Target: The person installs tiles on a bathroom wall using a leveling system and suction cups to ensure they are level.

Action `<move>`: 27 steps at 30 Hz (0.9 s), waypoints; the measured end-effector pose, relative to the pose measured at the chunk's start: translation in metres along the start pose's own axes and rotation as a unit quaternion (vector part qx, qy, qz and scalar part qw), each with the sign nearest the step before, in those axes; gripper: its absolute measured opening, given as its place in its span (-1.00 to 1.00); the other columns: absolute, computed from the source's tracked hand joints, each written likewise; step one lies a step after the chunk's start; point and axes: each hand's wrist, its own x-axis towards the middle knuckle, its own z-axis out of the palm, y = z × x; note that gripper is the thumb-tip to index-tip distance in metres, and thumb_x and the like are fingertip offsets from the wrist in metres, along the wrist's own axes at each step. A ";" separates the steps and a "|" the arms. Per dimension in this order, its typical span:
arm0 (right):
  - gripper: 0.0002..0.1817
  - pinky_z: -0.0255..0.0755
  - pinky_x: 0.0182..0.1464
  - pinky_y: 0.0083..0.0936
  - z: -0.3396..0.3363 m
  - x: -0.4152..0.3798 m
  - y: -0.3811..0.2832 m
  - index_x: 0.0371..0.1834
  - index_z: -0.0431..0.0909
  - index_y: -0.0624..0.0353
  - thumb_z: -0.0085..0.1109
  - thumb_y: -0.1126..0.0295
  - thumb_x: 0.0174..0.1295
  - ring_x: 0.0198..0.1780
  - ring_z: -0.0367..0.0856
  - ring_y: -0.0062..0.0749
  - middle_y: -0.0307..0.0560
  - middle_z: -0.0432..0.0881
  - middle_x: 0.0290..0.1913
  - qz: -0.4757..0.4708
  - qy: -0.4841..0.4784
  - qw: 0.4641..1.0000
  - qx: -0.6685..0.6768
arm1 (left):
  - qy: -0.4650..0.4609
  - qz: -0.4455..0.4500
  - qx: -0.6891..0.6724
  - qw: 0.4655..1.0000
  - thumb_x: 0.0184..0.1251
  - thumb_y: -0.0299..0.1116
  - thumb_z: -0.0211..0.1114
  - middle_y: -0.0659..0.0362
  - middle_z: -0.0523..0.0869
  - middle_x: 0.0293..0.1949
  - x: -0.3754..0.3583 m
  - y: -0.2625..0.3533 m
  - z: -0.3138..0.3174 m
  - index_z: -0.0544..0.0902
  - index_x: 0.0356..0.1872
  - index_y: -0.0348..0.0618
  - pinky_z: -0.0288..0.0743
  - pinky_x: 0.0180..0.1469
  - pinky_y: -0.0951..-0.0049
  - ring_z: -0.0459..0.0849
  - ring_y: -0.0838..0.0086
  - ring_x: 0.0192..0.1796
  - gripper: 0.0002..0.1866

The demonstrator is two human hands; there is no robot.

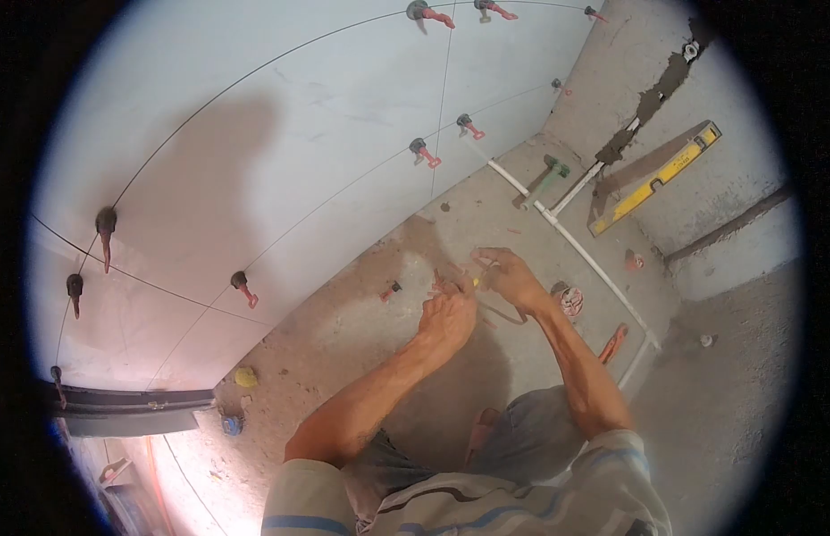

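Observation:
My left hand (449, 314) and my right hand (511, 280) are close together over the concrete floor (343, 335), in front of my knees. The fingers of both hands are bent and closed. A small yellow piece (476, 281) shows between them, at the fingertips; what it belongs to I cannot tell. A thin, pale band (504, 316) curves below my right hand. On the floor left of my left hand lies a black and red tile-levelling clip (391, 290). More such clips, among them one black and red clip (243, 288), sit along the joints of the large white wall tiles (343, 152).
White pipe (594, 255) runs along the floor on the right. A yellow spirit level (656, 179) leans by the far wall, near a green tool (549, 179). A round roll (570, 301) and a red-handled tool (614, 344) lie right of my arm. A yellow lump (245, 376) lies left.

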 end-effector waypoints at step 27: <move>-0.58 0.51 -0.12 -0.50 0.013 0.006 0.002 -0.04 0.59 0.30 0.00 0.75 -0.03 -0.03 0.54 -0.34 -0.03 0.51 0.10 -0.145 0.060 0.988 0.011 | -0.016 -0.033 -0.005 0.999 0.30 -0.48 0.02 -0.46 0.50 -0.02 -0.004 0.002 -0.011 0.31 0.11 -0.58 0.58 -0.10 0.05 0.66 -0.15 -0.09 -0.58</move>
